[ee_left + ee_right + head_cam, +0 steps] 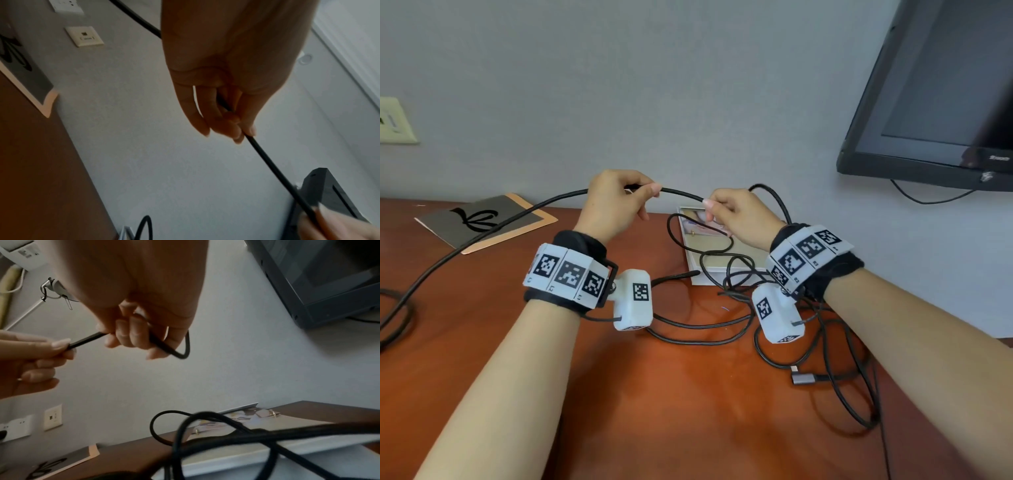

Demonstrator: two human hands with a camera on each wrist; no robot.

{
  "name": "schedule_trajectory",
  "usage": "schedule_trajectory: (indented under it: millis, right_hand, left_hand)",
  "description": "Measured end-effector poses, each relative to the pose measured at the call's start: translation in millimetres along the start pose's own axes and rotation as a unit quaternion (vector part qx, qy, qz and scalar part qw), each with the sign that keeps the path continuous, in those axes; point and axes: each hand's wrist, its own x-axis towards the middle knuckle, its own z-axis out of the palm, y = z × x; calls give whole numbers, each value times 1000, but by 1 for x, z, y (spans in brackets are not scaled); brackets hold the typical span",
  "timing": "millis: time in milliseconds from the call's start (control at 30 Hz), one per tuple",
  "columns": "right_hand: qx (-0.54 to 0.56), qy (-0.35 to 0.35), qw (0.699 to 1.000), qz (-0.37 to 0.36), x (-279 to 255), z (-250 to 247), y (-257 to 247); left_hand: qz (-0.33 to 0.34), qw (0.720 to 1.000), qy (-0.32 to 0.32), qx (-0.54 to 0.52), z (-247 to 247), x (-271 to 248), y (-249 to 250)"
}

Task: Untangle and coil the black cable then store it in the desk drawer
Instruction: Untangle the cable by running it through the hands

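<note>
Black cable (681, 194) raised mid-frame above the bench (654, 394), pinched by left hand (613, 202) and right hand (739, 216); rest tangled lower right. Each grip closed on the strand. Probably light, limp, springy; best held along straight runs, away from knots.

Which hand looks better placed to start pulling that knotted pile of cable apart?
Probably the right hand. It pinches the cable directly above the tangle lying by the box. The left hand holds the stretch running away to the left, so it suits steadying.
</note>
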Motion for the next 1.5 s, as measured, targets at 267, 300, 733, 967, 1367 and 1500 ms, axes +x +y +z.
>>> schedule_trajectory:
  millis: [267, 300, 733, 967, 1367, 1500]
  right_hand:
    - [-4, 0, 999, -32, -5, 0, 7]
    - [3, -6, 999, -39, -5, 1, 4]
    - [26, -27, 999, -40, -5, -13, 11]
    - [-11, -22, 998, -50, -8, -9, 17]
    - [-76, 27, 996, -27, -7, -16, 17]
    - [-90, 7, 995, -33, -5, -16, 16]
  left_hand:
    - [19, 995, -86, -42, 15, -6, 11]
    - [33, 993, -109, -38, 19, -7, 14]
    - [-5, 1000, 26, -3, -5, 1, -8]
    - [13, 1000, -10, -11, 16, -7, 5]
    - [25, 997, -45, 59, 14, -10, 21]
    - [2, 998, -28, 53, 3, -8, 13]
